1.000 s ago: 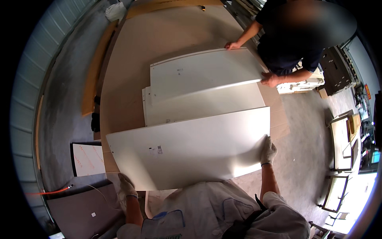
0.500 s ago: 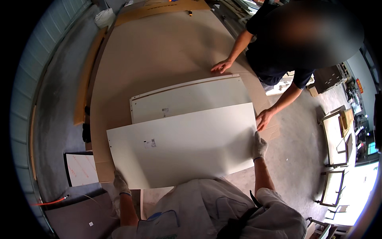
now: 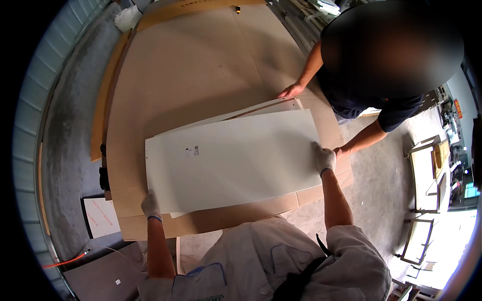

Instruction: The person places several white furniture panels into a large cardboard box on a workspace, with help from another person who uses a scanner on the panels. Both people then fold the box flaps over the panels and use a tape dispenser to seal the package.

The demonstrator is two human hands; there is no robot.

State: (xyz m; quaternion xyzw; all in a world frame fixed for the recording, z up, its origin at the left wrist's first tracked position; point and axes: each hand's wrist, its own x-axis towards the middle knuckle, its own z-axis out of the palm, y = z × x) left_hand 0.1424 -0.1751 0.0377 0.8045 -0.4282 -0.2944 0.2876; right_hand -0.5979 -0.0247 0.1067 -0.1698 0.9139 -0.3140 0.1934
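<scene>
A large white rectangular panel (image 3: 231, 160) with a small printed label lies over a second white panel (image 3: 261, 107), whose far edge with small holes shows beyond it, slightly askew. My left hand (image 3: 150, 205), in a knitted glove, grips the top panel at its near left corner. At the panel's right edge, my gloved right hand (image 3: 325, 159) is closed on it, fingers partly over the top face. A co-worker's bare hand (image 3: 292, 91) touches the lower panel's far right corner. Their other hand (image 3: 342, 151) is close beside my right hand, its fingertips partly hidden.
Brown cardboard (image 3: 186, 60) covers the table beneath the panels. The co-worker in dark clothes (image 3: 351, 95) stands at the right side. A yellow-black tape measure (image 3: 238, 9) lies at the far end. Left on the floor are a white board (image 3: 100, 216) and an orange hose (image 3: 65, 261).
The top panel has moved away from me, now covering most of the lower one, both my hands moving with it. The co-worker's upper hand has come to the lower panel's corner.
</scene>
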